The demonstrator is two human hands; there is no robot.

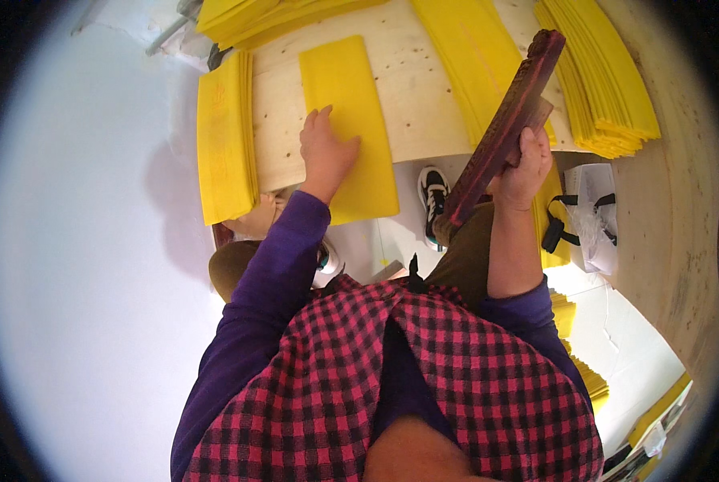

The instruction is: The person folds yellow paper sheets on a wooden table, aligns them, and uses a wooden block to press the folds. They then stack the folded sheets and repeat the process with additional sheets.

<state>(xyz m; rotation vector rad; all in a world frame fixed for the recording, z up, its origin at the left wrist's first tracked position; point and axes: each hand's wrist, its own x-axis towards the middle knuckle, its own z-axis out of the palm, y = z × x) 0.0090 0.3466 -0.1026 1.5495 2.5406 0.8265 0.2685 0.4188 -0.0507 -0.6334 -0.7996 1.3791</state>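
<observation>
My right hand (pixel 524 170) is closed round the short handle on a long wooden printing block (pixel 500 128). The block is stained dark red, looks carved along one face, and is tilted, clear of the table. Fingers apart, my left hand (pixel 327 151) is over the edge of a long yellow sheet (pixel 359 104) that overhangs the table's near edge. Whether it presses on the sheet I cannot tell. Just left of that hand lies a folded yellow stack (pixel 224 136) with a faint reddish mark near its top.
More yellow sheets lie on the pale wooden table (pixel 412 80): a strip (pixel 472 56) behind the block and a thick pile (pixel 604 80) at the far right. Below the right edge stands a white box (pixel 596 209) with black straps. My shoe (pixel 433 201) shows under the table.
</observation>
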